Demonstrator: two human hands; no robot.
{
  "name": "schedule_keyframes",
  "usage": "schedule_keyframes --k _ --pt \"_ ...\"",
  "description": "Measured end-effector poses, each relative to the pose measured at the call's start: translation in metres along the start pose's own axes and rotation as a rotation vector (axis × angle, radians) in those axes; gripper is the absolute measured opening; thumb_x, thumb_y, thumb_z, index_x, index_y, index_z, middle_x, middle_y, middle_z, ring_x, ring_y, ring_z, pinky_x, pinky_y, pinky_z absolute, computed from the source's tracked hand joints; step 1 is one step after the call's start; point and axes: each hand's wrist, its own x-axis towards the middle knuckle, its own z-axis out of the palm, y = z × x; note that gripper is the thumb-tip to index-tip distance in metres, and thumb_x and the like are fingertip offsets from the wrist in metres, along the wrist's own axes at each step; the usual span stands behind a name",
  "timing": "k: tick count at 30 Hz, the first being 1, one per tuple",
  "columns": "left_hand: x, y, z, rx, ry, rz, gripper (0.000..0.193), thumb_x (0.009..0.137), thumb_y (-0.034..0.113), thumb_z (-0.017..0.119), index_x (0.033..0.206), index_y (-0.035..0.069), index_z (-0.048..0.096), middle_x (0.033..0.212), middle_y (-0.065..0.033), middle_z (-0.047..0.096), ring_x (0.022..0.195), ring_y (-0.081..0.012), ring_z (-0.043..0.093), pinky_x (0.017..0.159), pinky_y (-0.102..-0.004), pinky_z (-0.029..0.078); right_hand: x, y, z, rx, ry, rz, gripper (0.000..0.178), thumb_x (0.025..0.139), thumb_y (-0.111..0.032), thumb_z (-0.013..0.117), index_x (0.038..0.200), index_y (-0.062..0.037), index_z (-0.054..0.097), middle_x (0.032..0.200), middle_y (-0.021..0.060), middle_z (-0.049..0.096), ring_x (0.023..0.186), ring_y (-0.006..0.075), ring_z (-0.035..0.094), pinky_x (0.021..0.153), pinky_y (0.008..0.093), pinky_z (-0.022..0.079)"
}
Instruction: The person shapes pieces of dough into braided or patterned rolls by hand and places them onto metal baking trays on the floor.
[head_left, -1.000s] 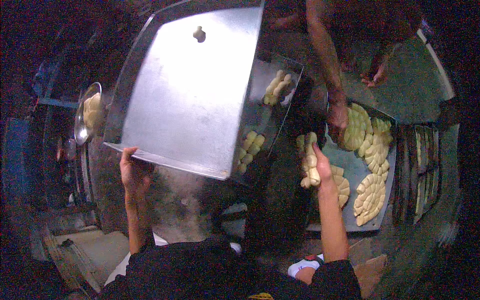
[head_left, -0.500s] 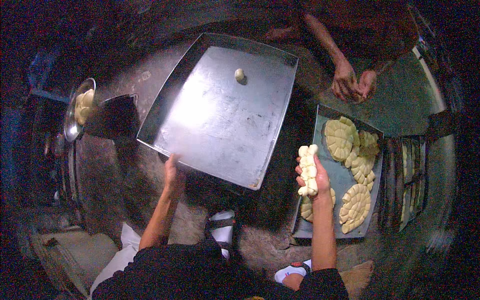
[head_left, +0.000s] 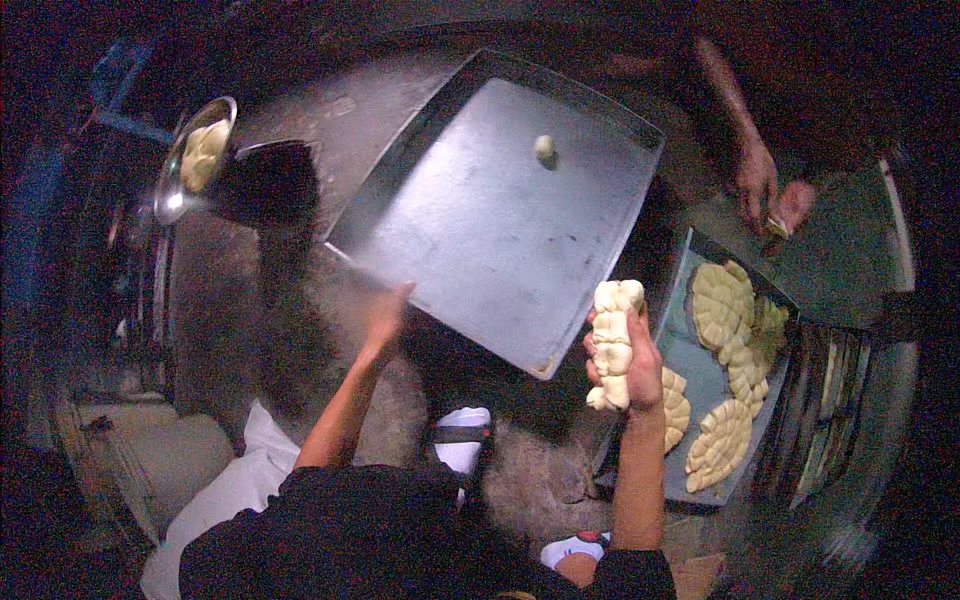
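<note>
My right hand (head_left: pixel 640 368) is wrapped around a long strip of pale, knobbly dough (head_left: pixel 612 345), holding it up beside the right corner of a large metal baking tray (head_left: pixel 490 225). My left hand (head_left: pixel 388 312), somewhat blurred, grips the tray's near rim; its fingers are partly hidden there. One small dough ball (head_left: pixel 544 149) sits on the far part of that tray. Below and right of my right hand, a second, narrower tray (head_left: pixel 680 345) bears several flat, scored dough pieces, among them an oval one (head_left: pixel 720 445) and a round one (head_left: pixel 722 308); my forearm covers part of another.
Across from me at the upper right, another person's hands (head_left: pixel 760 190) work over a greenish surface (head_left: pixel 850 230), a small pale piece between them. A shiny metal bowl (head_left: pixel 172 205) with dough stands at the far left. Dark slatted racks or stacked trays (head_left: pixel 825 420) border the right tray.
The view has swung, so the trays and bowl appear shifted. My right hand still holds the dough strip, now closer to the big tray's corner. The other person's hands have shifted slightly.
</note>
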Motion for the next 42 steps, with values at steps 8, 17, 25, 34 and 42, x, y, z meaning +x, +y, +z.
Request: schedule_keyframes --k 8,17,25,34,42 --pt "0.005 0.002 -0.006 -0.109 -0.158 -0.379 0.044 0.091 0.038 0.059 0.078 -0.002 0.066 0.061 -0.0095 0.065 0.055 -0.0202 0.064 0.055 -0.0373 0.05 0.104 0.076 0.111 0.081 0.025 0.094 0.028 0.103 -0.04 0.04 0.117 -0.0156 0.039 0.097 0.0083 0.059 0.068 0.0182 0.059 0.042 0.0323 0.048" --pt "-0.002 0.022 -0.016 -0.397 0.186 -0.307 0.031 0.088 0.025 0.061 0.077 -0.004 0.062 0.059 -0.0049 0.058 0.051 -0.0132 0.057 0.047 -0.0328 0.043 0.184 0.101 0.187 -0.098 0.095 0.069 0.03 0.103 -0.044 0.038 0.114 -0.0156 0.034 0.095 0.0096 0.059 0.066 0.019 0.06 0.043 0.0339 0.051" --pt "0.029 0.008 -0.045 -0.392 0.031 -0.28 0.027 0.088 0.018 0.061 0.087 -0.009 0.061 0.062 -0.009 0.061 0.049 -0.0197 0.063 0.044 -0.0329 0.052 0.193 0.112 0.196 -0.138 0.087 0.111 0.029 0.103 -0.042 0.038 0.116 -0.0165 0.036 0.097 0.0094 0.059 0.07 0.019 0.06 0.043 0.0343 0.051" --pt "0.039 -0.002 -0.068 -0.498 -0.182 -0.389 0.024 0.092 0.017 0.059 0.097 -0.006 0.062 0.07 -0.0102 0.065 0.054 -0.0181 0.065 0.047 -0.0321 0.053 0.236 0.159 0.202 -0.147 0.249 -0.017 0.04 0.103 -0.041 0.038 0.129 -0.0131 0.025 0.108 0.0123 0.052 0.089 0.0237 0.056 0.07 0.0384 0.049" --pt "0.032 -0.019 -0.052 -0.716 -0.042 -0.425 0.026 0.095 0.018 0.056 0.089 -0.007 0.053 0.063 -0.0085 0.058 0.05 -0.0204 0.065 0.045 -0.0315 0.055 0.277 0.185 0.292 -0.236 0.493 -0.125 0.046 0.102 -0.034 0.039 0.137 -0.0105 0.02 0.133 0.0219 0.036 0.116 0.0347 0.046 0.096 0.0482 0.041"
